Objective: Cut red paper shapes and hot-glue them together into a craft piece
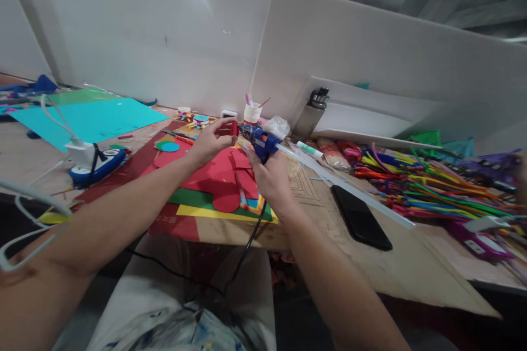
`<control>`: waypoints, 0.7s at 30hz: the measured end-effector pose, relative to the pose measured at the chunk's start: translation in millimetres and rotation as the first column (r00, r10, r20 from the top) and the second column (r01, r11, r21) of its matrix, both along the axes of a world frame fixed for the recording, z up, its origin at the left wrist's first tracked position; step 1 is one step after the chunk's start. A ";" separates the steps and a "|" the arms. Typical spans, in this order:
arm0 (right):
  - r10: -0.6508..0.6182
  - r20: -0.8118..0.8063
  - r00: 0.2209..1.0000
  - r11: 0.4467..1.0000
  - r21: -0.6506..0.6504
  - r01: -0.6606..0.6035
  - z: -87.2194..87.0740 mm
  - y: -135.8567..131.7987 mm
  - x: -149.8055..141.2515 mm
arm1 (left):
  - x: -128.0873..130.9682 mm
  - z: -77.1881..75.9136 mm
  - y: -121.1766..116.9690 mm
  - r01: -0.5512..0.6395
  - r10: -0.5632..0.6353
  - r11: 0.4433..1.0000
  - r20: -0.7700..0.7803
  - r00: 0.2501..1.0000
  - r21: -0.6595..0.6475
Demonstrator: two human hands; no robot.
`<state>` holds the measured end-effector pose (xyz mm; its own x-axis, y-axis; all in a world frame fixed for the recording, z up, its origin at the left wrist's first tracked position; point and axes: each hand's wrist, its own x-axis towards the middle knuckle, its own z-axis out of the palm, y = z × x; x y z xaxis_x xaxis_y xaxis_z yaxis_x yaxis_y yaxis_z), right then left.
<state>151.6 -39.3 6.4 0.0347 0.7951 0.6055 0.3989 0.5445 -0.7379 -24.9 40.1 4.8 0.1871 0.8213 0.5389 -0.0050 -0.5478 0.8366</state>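
Across the tabletop: black smartphone and pipe cleaners right, cyan sheet left, red paper cutouts below the hands. Hot glue gun in right hand, fingers wrapped round handle, tip just beside small red piece pinched in half-curled left hand. Long glue stick juts out rightward. Behind, white paper cup holds pink item plus thin stick

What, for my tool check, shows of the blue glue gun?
The glue gun has a blue, plastic-looking body and points left toward the small red piece in the left hand; contact is unclear. The right hand grips it above the table. A long, translucent whitish stick slants from its back down to the right. A black cord hangs below, seemingly its own.
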 end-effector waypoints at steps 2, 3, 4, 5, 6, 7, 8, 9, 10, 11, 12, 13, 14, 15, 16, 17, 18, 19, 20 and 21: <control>0.004 -0.001 1.000 1.000 -0.010 -0.004 -1.9 1.0 -0.2 | -1.7 0.4 1.7 0.000 0.000 1.000 0.011 1.000 -0.011; 0.006 -0.002 1.000 1.000 -0.007 -0.006 -2.4 1.3 -0.2 | -2.5 0.8 2.2 -0.002 0.002 1.000 0.012 1.000 -0.011; 0.008 -0.001 1.000 1.000 -0.002 -0.008 -2.6 1.3 -0.3 | -3.2 1.3 2.5 -0.006 0.006 1.000 0.012 1.000 -0.009; 0.009 0.000 1.000 1.000 0.005 -0.009 -2.5 1.1 -0.4 | -3.7 1.9 2.6 -0.010 0.010 1.000 0.012 1.000 -0.005; 0.009 0.002 1.000 1.000 0.010 -0.009 -2.0 0.6 -0.4 | -4.1 2.5 2.6 -0.013 0.013 1.000 0.011 1.000 -0.001; 0.009 0.005 1.000 1.000 0.010 -0.009 -1.3 -0.1 -0.5 | -4.4 3.1 2.8 -0.016 0.016 1.000 0.011 1.000 0.002; 0.011 0.008 1.000 1.000 0.007 -0.011 -0.5 -0.9 -0.5 | -4.5 3.5 3.1 -0.020 0.020 1.000 0.013 1.000 0.005; 0.013 0.011 1.000 1.000 0.004 -0.013 0.2 -1.7 -0.6 | -4.6 3.9 3.6 -0.026 0.026 1.000 0.018 0.999 0.006; 0.016 0.015 1.000 1.000 0.002 -0.016 0.8 -2.5 -0.6 | -4.7 4.1 4.3 -0.032 0.032 0.999 0.023 0.999 0.007; 0.020 0.016 1.000 1.000 0.003 -0.020 1.3 -3.1 -0.7 | -4.8 4.3 5.0 -0.037 0.037 0.999 0.030 0.999 0.008; 0.023 0.014 1.000 1.000 0.006 -0.023 1.6 -3.7 -0.8 | -4.9 4.4 5.8 -0.040 0.040 0.999 0.038 0.998 0.008; 0.025 0.013 1.000 1.000 0.009 -0.025 1.8 -4.1 -0.8 | -5.0 4.5 6.5 -0.041 0.041 0.999 0.043 0.998 0.007; 0.025 0.012 1.000 1.000 0.009 -0.026 1.9 -4.5 -0.9 | -5.2 4.6 7.1 -0.039 0.039 0.999 0.045 0.998 0.006; 0.025 0.012 1.000 1.000 0.007 -0.025 1.9 -4.7 -1.0 | -5.5 4.7 7.6 -0.039 0.038 0.999 0.046 0.998 0.006; 0.024 0.012 1.000 1.000 0.004 -0.024 2.0 -4.8 -1.1 | -5.8 4.8 8.0 -0.040 0.040 0.999 0.046 0.998 0.007; 0.023 0.012 1.000 1.000 0.000 -0.023 2.1 -4.9 -1.2 | -6.2 4.9 8.3 -0.044 0.044 0.999 0.043 0.998 0.009; 0.021 0.013 1.000 1.000 -0.006 -0.021 2.2 -5.0 -1.3 | -6.6 5.0 8.6 -0.049 0.048 0.999 0.037 0.998 0.013; 0.020 0.014 1.000 1.000 -0.009 -0.020 2.5 -5.2 -1.4 | -7.1 5.1 8.9 -0.054 0.053 0.998 0.032 0.998 0.017; 0.021 0.014 1.000 1.000 -0.010 -0.021 2.8 -5.4 -1.4 | -7.5 5.2 9.2 -0.058 0.057 0.998 0.027 0.998 0.022; 0.023 0.013 1.000 1.000 -0.010 -0.023 3.0 -5.6 -1.4 | -7.8 5.3 9.4 -0.062 0.061 0.998 0.023 0.998 0.026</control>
<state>150.2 -44.9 9.4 0.0080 0.8015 0.5980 0.3961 0.5466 -0.7378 -32.7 49.5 10.0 0.1242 0.8162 0.5643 0.0108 -0.5698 0.8217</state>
